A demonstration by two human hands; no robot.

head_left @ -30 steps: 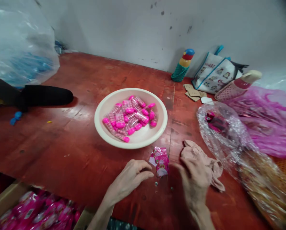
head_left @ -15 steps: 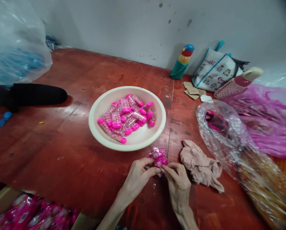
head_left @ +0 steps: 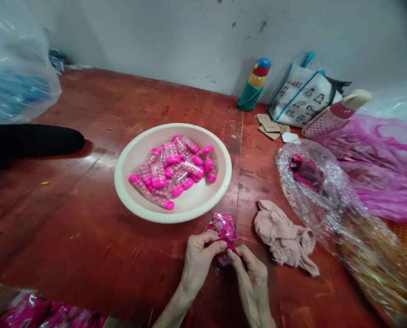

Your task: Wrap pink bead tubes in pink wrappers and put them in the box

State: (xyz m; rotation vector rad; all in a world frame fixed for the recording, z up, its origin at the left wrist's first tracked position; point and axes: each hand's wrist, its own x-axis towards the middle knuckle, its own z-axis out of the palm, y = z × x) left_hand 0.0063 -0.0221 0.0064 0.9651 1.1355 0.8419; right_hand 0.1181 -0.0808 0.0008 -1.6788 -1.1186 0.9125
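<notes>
A small glossy pink printed packet is held over the red table by both hands, just in front of the basin. My left hand pinches its near edge between thumb and fingers. From the other side my right hand grips the same edge with thumb and forefinger, the fingertips of both hands almost meeting. Beyond them is a cream basin with several clear, pink-capped containers of small pale pink balls. Whatever is inside the packet is hidden.
Right of my hands lies a crumpled beige cloth, then clear plastic bags and a pink bag. At the back stand a covered bottle and a printed tote bag. A box of pink packets sits lower left.
The packet's printed far part now shows flatter and more fully, while its near edge is bunched between my fingers. The whole view has shifted slightly, with the basin appearing further left.
</notes>
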